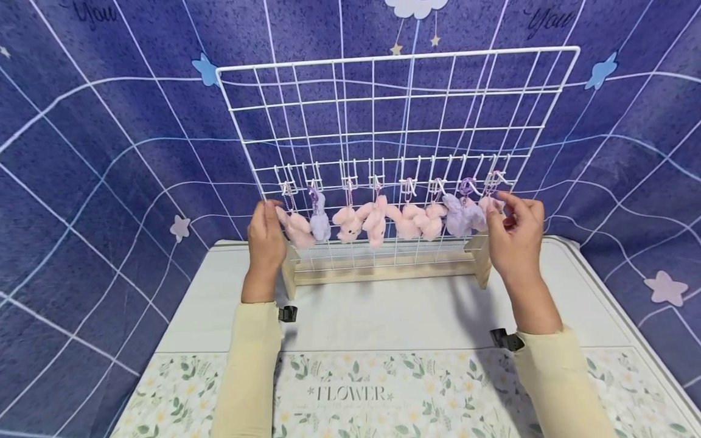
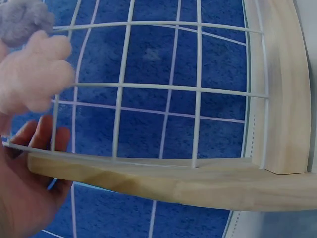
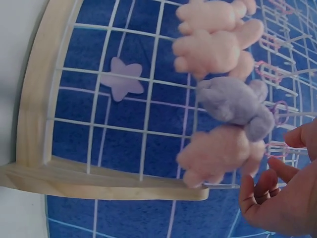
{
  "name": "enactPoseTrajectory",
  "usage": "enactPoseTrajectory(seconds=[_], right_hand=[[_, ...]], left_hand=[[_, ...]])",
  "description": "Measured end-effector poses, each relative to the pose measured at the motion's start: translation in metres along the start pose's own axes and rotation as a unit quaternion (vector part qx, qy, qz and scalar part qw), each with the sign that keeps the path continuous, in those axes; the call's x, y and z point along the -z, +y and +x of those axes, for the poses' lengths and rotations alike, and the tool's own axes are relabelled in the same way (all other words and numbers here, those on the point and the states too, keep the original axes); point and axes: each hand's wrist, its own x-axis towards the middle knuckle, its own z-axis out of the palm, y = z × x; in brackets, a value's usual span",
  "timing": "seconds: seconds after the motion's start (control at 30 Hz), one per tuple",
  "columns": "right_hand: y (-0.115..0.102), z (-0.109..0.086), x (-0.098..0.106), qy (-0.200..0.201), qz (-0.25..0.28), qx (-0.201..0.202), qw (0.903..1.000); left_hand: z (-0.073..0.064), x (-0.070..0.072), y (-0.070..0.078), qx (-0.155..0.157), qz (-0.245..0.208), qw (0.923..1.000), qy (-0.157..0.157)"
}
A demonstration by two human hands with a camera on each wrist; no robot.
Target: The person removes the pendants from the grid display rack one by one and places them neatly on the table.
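A white wire grid rack [image 1: 373, 59] stands upright, with several small pink and lilac plush keychains hanging in a row from its hooks. My left hand [image 1: 266, 240] grips the rack's left edge, its fingers behind the wire in the left wrist view, beside a pink plush keychain [image 2: 37, 74]. At the right end, my right hand [image 1: 517, 234] has its thumb and forefinger apart, close to the last pink plush keychain [image 3: 218, 153] and its chain. Whether a fingertip touches that plush cannot be told. A lilac plush keychain [image 3: 228, 99] hangs next to it.
A pale wooden base [image 1: 383, 275] with side feet carries the grid on a white table [image 1: 378, 316]. In front lies a floral mat [image 1: 350, 420] printed with "FLOWER". Behind hangs a blue curtain [image 1: 137, 201] with star and cloud patterns.
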Motion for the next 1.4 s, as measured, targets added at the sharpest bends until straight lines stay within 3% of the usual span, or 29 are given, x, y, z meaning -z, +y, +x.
enactPoseTrajectory(seconds=[0.13,0.27,0.4,0.6,0.8,0.97,1.1,1.27,1.4], right_hand=[[0.005,0.001,-0.002,-0.012,-0.021,-0.021,0.9995],[0.007,0.003,-0.003,-0.012,-0.018,-0.025,0.9995],[0.009,0.005,-0.006,-0.01,-0.015,-0.011,0.9998],[0.01,0.006,-0.008,0.002,-0.012,0.018,0.9998],[0.004,0.004,-0.006,0.007,0.02,0.004,0.9998],[-0.002,0.0,-0.001,0.014,0.042,0.008,0.999],[-0.007,-0.003,0.005,0.021,0.061,0.021,0.9977],[-0.014,-0.005,0.012,0.03,0.077,0.046,0.9955],[-0.023,-0.008,0.019,0.03,0.088,0.064,0.9936]], left_hand=[[0.0,-0.005,-0.009,-0.016,-0.02,0.9996,-0.013],[0.0,-0.01,-0.019,-0.031,-0.055,0.998,-0.007],[0.002,-0.015,-0.026,-0.039,-0.091,0.9948,0.023],[0.004,-0.024,-0.03,-0.044,-0.087,0.9919,0.081],[0.002,-0.029,-0.022,-0.059,-0.103,0.9859,0.118],[-0.006,-0.024,-0.003,-0.071,-0.131,0.9821,0.115],[-0.01,-0.024,0.0,-0.07,-0.133,0.9812,0.121],[-0.008,-0.031,-0.024,-0.056,-0.127,0.9818,0.13],[-0.005,-0.035,-0.044,-0.065,-0.119,0.9833,0.122]])
